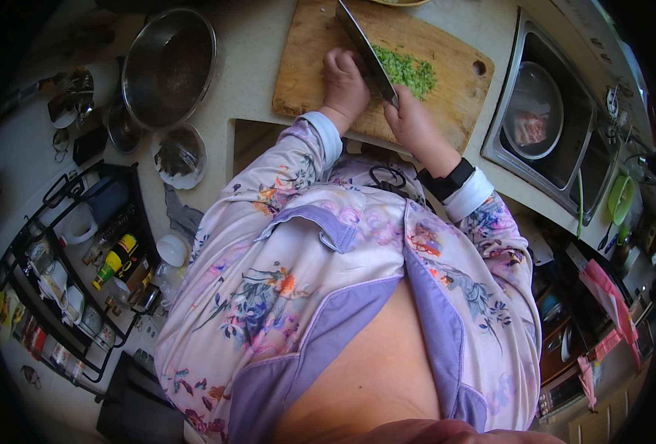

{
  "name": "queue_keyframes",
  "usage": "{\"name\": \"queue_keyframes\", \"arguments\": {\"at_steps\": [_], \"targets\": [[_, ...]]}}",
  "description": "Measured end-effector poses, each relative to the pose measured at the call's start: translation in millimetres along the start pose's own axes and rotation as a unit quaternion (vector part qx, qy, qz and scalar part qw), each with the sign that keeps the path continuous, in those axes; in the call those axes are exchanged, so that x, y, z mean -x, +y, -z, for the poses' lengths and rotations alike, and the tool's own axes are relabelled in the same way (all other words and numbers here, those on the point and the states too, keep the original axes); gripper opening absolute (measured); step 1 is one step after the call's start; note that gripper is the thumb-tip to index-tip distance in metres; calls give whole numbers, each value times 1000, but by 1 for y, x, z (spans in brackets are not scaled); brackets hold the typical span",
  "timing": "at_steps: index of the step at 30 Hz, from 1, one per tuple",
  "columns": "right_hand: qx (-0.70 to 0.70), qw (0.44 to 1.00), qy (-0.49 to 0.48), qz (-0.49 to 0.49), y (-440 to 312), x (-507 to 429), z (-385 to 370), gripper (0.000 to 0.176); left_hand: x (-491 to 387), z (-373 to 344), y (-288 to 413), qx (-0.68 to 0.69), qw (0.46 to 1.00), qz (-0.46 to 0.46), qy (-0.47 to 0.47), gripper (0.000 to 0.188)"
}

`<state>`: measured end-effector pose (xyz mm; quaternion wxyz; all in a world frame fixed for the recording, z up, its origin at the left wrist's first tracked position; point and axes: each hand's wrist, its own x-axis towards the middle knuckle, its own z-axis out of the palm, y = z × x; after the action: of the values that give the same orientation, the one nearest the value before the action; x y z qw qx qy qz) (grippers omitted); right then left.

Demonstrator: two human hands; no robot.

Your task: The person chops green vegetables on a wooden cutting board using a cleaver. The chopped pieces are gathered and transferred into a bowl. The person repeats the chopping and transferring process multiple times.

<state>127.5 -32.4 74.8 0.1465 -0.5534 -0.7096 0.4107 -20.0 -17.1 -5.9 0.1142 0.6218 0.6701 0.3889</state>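
My right hand (416, 119) grips the handle of a broad kitchen knife (368, 54), a cleaver by its shape. Its blade slants up and left over a wooden cutting board (316, 33). My left hand (345, 83) is curled close against the blade's left side. The blade and the hand itself hide its fingertips, so whether it holds anything is unclear. Finely chopped green vegetable (408, 72) lies in a loose heap on the board, just right of the blade.
Right of the board is a steel sink (575, 130); a round pan (547, 86) in it holds a piece of raw meat (530, 129). To the left stand a large metal bowl (167, 66), a smaller lined bowl (181, 158) and a black rack (106, 333) with bottles.
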Motion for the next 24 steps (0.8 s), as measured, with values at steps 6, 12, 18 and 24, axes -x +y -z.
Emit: {"name": "queue_keyframes", "arguments": {"at_steps": [6,12,18,24], "targets": [[-7,1000,-14,9,3,-2,8,32,-6,10,1,88,996,-27,3,39],[4,999,-29,-16,1,-4,9,32,-16,27,7,-43,990,-136,12,28],[-14,997,-51,-49,0,-5,10,32,-17,22,0,119,992,-3,49,18],[-28,997,-57,-53,1,-6,10,33,-16,16,1,507,842,151,108,17]]}}
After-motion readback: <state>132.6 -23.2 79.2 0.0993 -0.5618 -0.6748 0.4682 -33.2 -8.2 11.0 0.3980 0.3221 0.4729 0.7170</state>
